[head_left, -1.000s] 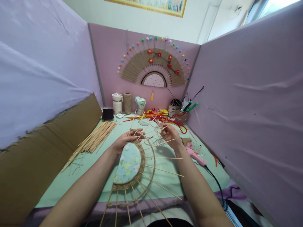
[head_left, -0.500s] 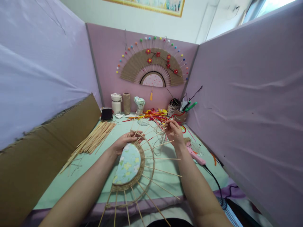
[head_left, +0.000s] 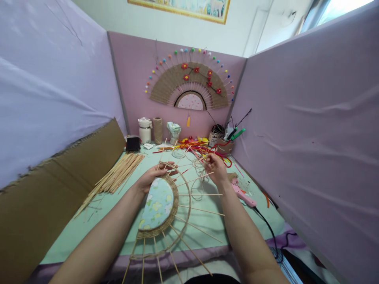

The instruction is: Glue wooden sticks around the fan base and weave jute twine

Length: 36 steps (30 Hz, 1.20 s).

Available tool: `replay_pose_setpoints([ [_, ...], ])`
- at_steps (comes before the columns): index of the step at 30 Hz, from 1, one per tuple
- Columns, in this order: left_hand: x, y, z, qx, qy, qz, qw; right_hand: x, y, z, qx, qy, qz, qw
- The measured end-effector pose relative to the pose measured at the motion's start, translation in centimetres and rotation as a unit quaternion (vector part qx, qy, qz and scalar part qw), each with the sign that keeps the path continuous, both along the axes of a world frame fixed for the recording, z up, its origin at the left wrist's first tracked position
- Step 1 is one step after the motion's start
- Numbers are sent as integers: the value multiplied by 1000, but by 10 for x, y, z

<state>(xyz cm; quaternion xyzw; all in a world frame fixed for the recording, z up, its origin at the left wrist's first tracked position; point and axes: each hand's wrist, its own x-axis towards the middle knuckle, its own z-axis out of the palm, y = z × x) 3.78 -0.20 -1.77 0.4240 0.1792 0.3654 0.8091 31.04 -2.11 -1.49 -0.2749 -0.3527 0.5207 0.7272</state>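
Note:
A half-made fan point(head_left: 158, 205) lies in front of me on the green mat point(head_left: 97, 213): a pale floral half-disc ringed with woven twine, thin wooden sticks raying out from it. My left hand point(head_left: 155, 175) presses on the fan's far end, fingers curled over the twine rim and sticks. My right hand point(head_left: 214, 165) hovers above the sticks on the right, fingers pinched on a thin strand of twine point(head_left: 199, 173) that loops down onto the mat.
A bundle of loose sticks point(head_left: 117, 175) lies at left beside a cardboard sheet point(head_left: 59, 177). A pink glue gun point(head_left: 242, 195) and its black cord lie at right. Jars, a twine spool point(head_left: 157, 130), coloured strips and a tool cup point(head_left: 225, 144) line the back. A finished fan point(head_left: 191, 85) hangs on the wall.
My right hand has lifted away from the sticks and drawn the twine up and to the right. My left hand stays on the fan's end.

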Motion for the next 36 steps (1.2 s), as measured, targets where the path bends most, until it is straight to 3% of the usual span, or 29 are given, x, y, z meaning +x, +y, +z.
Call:
replay_pose_setpoints([
  [5, -7, 2, 10, -17, -27, 65, 997, -16, 1, -8, -68, -95, 60, 991],
  [9, -10, 0, 21, -38, -45, 109, 992, -24, -6, -12, -54, -204, 163, 964],
  [17, -8, -3, 23, -63, -60, 102, 991, -24, -16, -10, -86, -295, 241, 921],
  [30, -5, 5, 14, -68, -75, 167, 981, -31, -14, -10, -59, -220, 162, 960],
  [36, -8, 5, 19, -93, -53, 162, 981, -28, -8, -15, -46, -202, 156, 966],
])
